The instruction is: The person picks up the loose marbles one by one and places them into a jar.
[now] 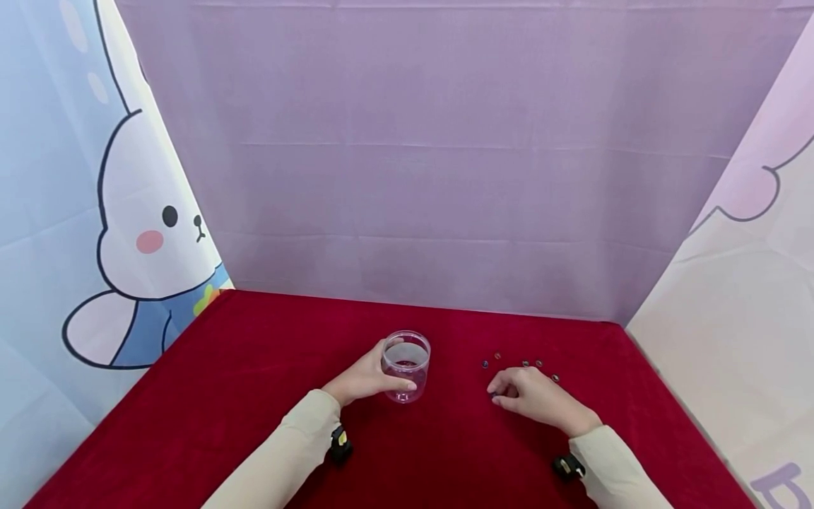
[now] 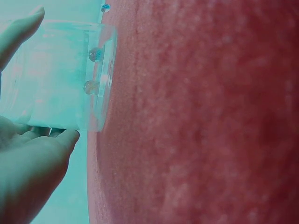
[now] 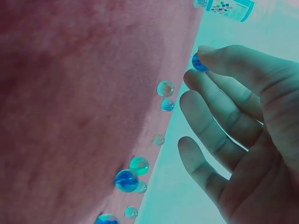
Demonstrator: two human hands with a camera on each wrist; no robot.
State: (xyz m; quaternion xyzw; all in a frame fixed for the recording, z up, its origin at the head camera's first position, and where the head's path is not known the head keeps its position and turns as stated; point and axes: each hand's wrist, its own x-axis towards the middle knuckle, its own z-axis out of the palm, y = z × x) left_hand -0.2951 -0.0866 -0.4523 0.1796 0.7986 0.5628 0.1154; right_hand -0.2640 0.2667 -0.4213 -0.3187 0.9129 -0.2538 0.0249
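Observation:
My left hand (image 1: 375, 377) grips a clear plastic jar (image 1: 416, 378), thumb on the near side and fingers around the far side. The jar stands upright with its open mouth upward, its base close to the red cloth. In the left wrist view, two marbles (image 2: 96, 54) show through the jar's wall near its base. To the right, my right hand (image 1: 540, 397) pinches a blue marble (image 3: 199, 62) between thumb and index finger, low over the cloth. Its other fingers are spread apart in the right wrist view. Beyond that hand lie several loose glass marbles (image 1: 485, 364).
A red cloth (image 1: 210, 396) covers the table. A purple curtain (image 1: 420, 162) hangs along the back edge, with printed curtains at the left (image 1: 38, 297) and right (image 1: 750, 297). In the right wrist view, large blue (image 3: 126, 180) and green (image 3: 139, 165) marbles lie close together.

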